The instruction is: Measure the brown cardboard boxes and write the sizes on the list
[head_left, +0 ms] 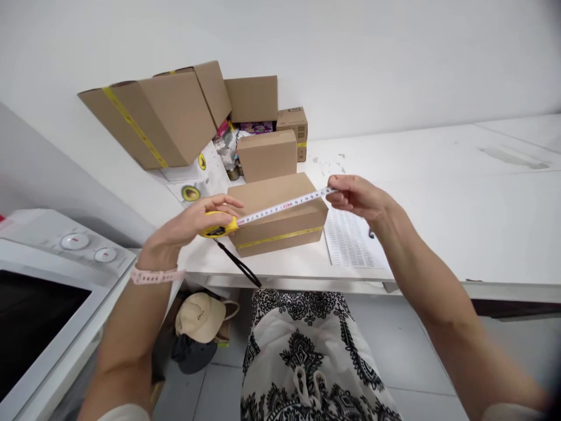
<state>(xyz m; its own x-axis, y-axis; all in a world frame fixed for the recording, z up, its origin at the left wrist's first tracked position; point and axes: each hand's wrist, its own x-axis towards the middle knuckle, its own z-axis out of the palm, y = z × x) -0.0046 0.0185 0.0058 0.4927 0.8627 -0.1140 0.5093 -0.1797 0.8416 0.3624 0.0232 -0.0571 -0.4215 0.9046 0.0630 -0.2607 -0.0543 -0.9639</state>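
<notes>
My left hand [193,221] is wrapped round a yellow tape measure case [218,225], held just off the left end of a closed cardboard box [280,225] with a yellow tape band. My right hand [355,197] pinches the free end of the white measuring tape [284,205], which stretches across the top of the box from left to right. A black wrist strap [239,264] hangs from the case over the table edge. The box lies near the front edge of the white table [438,222].
Behind the box stand a smaller cardboard box [267,154], large leaning boxes [153,117] and small items against the wall. A printed sheet [350,240] lies to the right. A white microwave [52,280] is at the left. A beige cap [201,317] lies on the floor below.
</notes>
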